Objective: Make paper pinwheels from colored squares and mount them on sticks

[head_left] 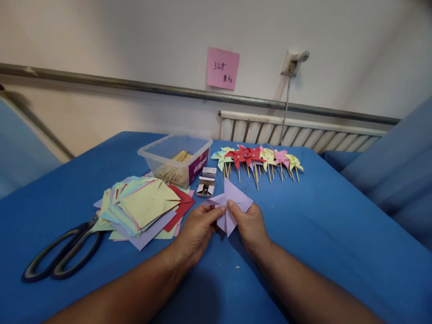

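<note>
A lilac paper pinwheel [228, 220], cut and partly folded, is held above the blue table between both my hands. My left hand [199, 222] pinches it on the left, its thumb near the centre. From the right, my right hand [251, 225] grips it, with that thumb also close to the middle. The fingers behind the paper are mostly hidden. Just beyond my hands stands a small open box [205, 187] with shiny metal bits inside. Left of my left hand lies a pile of coloured paper squares [148, 204], with yellow on top.
Large scissors [64, 252] lie at left, blades under the papers. A clear plastic tub [175, 159] holds many wooden sticks. Several finished pinwheels [253, 156] on sticks lie at the back of the blue table [324, 225], before a radiator [263, 128].
</note>
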Demonstrator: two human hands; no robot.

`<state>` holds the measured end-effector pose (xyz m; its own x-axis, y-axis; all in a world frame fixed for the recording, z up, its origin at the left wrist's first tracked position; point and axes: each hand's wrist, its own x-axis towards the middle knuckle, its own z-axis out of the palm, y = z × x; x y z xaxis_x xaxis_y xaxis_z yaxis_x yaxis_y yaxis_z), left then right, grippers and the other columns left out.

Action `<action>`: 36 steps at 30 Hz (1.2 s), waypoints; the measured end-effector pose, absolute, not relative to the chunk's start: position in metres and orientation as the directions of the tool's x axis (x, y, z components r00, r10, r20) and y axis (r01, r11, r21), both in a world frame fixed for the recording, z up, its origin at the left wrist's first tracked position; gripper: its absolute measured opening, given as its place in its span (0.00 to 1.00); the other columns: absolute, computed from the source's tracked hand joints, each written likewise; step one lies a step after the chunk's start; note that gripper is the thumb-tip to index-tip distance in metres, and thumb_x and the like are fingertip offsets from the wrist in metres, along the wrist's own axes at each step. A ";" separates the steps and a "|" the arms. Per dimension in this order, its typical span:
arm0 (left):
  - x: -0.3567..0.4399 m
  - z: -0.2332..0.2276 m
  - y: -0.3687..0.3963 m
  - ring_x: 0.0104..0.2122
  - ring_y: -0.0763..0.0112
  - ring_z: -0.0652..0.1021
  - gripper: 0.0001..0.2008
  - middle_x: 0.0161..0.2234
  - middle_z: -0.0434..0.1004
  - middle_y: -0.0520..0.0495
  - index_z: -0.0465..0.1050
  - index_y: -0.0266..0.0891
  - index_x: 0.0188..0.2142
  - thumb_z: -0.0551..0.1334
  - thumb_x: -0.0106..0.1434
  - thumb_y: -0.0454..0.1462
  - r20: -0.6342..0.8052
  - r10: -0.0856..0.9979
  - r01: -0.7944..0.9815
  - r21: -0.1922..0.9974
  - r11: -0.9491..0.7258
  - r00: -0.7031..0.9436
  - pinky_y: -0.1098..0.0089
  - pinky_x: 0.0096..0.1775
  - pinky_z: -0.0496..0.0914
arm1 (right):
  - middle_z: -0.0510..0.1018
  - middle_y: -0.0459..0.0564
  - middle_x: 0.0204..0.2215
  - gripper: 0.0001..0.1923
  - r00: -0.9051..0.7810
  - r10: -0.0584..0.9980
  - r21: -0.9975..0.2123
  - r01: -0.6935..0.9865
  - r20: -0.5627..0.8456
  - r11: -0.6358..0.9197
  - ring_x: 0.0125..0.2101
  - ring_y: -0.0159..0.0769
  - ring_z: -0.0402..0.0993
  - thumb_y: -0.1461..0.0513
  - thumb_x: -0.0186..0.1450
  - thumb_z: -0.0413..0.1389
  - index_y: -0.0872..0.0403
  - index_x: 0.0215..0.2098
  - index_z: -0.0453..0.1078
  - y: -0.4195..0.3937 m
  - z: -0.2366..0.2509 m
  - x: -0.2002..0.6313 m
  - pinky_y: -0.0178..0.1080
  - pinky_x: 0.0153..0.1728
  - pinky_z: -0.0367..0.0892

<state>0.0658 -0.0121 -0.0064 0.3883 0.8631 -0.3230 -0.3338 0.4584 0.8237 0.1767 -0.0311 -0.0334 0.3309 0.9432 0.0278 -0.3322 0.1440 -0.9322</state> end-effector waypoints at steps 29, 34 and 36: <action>0.045 -0.008 0.011 0.26 0.70 0.76 0.09 0.26 0.79 0.46 0.77 0.32 0.30 0.68 0.49 0.34 -0.301 0.899 -0.333 0.853 0.403 0.318 0.71 0.31 0.70 | 0.72 0.44 0.25 0.06 0.111 0.981 -0.984 -0.064 0.159 0.166 0.25 0.29 0.66 0.61 0.57 0.60 0.54 0.32 0.71 -0.038 -0.038 0.181 0.33 0.28 0.61; 0.049 -0.007 0.008 0.24 0.69 0.76 0.08 0.23 0.78 0.45 0.76 0.31 0.27 0.70 0.46 0.35 -0.337 0.892 -0.304 0.853 0.425 0.301 0.71 0.30 0.70 | 0.71 0.43 0.21 0.07 0.149 0.979 -0.983 -0.098 0.138 0.154 0.23 0.28 0.64 0.59 0.58 0.59 0.55 0.30 0.71 -0.036 -0.039 0.183 0.33 0.26 0.59; 0.049 -0.007 0.008 0.24 0.69 0.76 0.08 0.24 0.78 0.45 0.76 0.31 0.27 0.69 0.47 0.34 -0.342 0.890 -0.316 0.845 0.432 0.302 0.71 0.29 0.70 | 0.70 0.42 0.21 0.08 0.134 0.980 -0.985 -0.074 0.147 0.158 0.22 0.28 0.63 0.60 0.59 0.57 0.55 0.35 0.72 -0.037 -0.038 0.184 0.32 0.25 0.58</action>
